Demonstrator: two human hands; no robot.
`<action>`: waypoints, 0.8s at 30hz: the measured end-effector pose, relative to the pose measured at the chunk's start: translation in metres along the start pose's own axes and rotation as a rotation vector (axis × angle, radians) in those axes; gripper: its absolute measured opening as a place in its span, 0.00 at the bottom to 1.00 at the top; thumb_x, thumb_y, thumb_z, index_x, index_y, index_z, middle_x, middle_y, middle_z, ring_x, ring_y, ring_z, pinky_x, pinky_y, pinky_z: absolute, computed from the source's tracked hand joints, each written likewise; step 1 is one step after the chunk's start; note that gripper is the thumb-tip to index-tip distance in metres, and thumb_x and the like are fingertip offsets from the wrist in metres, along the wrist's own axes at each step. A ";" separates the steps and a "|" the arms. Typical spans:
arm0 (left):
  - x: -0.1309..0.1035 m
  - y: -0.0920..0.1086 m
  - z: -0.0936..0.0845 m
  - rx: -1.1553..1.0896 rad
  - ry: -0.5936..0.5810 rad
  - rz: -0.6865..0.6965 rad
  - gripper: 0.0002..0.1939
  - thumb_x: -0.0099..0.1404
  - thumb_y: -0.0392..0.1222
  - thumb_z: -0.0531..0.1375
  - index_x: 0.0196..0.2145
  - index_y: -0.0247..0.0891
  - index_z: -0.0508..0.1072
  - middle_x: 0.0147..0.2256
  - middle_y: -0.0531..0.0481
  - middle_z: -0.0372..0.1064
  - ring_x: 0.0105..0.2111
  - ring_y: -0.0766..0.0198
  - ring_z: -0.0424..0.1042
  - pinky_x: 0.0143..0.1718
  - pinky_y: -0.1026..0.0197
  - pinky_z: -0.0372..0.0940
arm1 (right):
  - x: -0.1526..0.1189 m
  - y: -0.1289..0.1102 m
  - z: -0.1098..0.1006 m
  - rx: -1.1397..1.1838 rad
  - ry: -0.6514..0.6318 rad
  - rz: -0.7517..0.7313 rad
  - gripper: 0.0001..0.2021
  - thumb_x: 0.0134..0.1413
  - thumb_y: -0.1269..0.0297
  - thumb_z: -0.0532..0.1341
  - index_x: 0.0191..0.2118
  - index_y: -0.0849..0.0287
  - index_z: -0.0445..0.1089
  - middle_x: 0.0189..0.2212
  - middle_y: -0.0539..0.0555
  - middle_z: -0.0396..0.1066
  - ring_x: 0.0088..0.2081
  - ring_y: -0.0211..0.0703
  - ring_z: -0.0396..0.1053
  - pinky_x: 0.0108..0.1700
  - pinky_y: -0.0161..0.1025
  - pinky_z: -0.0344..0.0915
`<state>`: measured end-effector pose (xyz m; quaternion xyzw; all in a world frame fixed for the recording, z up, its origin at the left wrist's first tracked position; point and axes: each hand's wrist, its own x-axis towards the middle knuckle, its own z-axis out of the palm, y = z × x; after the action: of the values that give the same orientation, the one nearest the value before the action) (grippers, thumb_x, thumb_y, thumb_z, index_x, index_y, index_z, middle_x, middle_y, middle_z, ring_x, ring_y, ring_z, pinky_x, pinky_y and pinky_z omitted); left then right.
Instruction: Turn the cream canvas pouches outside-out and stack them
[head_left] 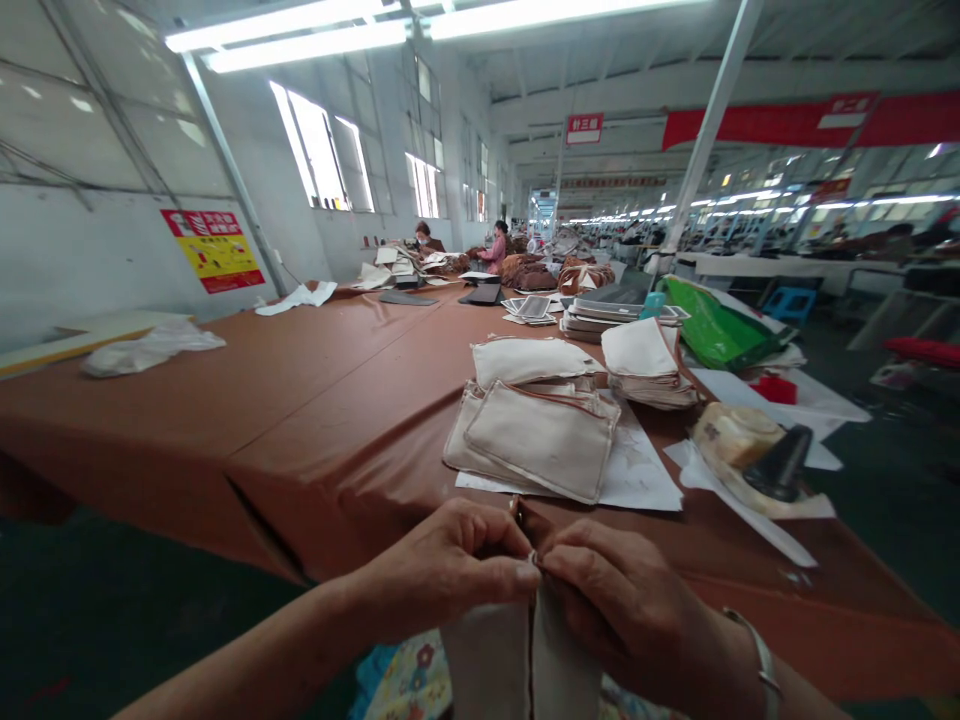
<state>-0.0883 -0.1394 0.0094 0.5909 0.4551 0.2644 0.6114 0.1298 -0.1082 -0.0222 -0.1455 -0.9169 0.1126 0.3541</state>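
Note:
A pale fabric piece [491, 655] with a dark line down its middle hangs at the near table edge. My left hand [450, 565] pinches its top edge between thumb and forefinger. Close beside it, my right hand [626, 590] grips the same top edge from the other side, a bracelet on its wrist. Just above the fingers a small metallic piece [515, 508] shows. Beyond the hands, a pile of beige stitched panels [540, 440] lies on white paper [645, 475].
The brown-covered table [300, 400] spreads left and ahead. A second panel stack [645, 360], a green bag [720, 325], a tape roll [739, 435] and a black cone-like object [781, 463] are at the right. Two people sit far back.

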 end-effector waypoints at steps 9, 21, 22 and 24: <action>-0.013 -0.011 0.007 0.063 0.091 0.001 0.19 0.58 0.52 0.63 0.33 0.30 0.71 0.26 0.53 0.61 0.26 0.69 0.53 0.24 0.68 0.49 | -0.001 -0.021 0.018 -0.248 0.053 -0.077 0.10 0.61 0.76 0.52 0.44 0.65 0.67 0.34 0.63 0.74 0.32 0.49 0.71 0.35 0.43 0.68; -0.016 -0.019 0.014 -0.185 -0.065 -0.074 0.07 0.53 0.39 0.63 0.28 0.32 0.71 0.24 0.55 0.60 0.21 0.74 0.51 0.21 0.69 0.47 | 0.003 0.015 0.006 0.711 0.021 0.672 0.08 0.64 0.66 0.51 0.35 0.59 0.64 0.27 0.51 0.68 0.27 0.38 0.67 0.29 0.34 0.64; -0.015 -0.022 0.013 -0.252 -0.025 -0.093 0.10 0.53 0.41 0.65 0.29 0.31 0.72 0.25 0.54 0.62 0.21 0.73 0.53 0.22 0.69 0.49 | 0.000 0.012 0.006 0.656 0.077 0.623 0.07 0.64 0.65 0.53 0.36 0.59 0.65 0.29 0.52 0.68 0.30 0.39 0.67 0.32 0.35 0.65; -0.014 -0.028 0.010 -0.351 0.017 -0.137 0.16 0.51 0.46 0.68 0.31 0.31 0.73 0.26 0.51 0.65 0.22 0.72 0.56 0.23 0.68 0.53 | -0.007 0.003 0.008 0.496 0.148 0.472 0.04 0.63 0.68 0.56 0.38 0.58 0.67 0.32 0.53 0.67 0.34 0.41 0.67 0.36 0.36 0.64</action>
<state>-0.0916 -0.1604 -0.0153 0.4404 0.4465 0.3025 0.7178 0.1299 -0.1084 -0.0331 -0.2706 -0.7745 0.3999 0.4086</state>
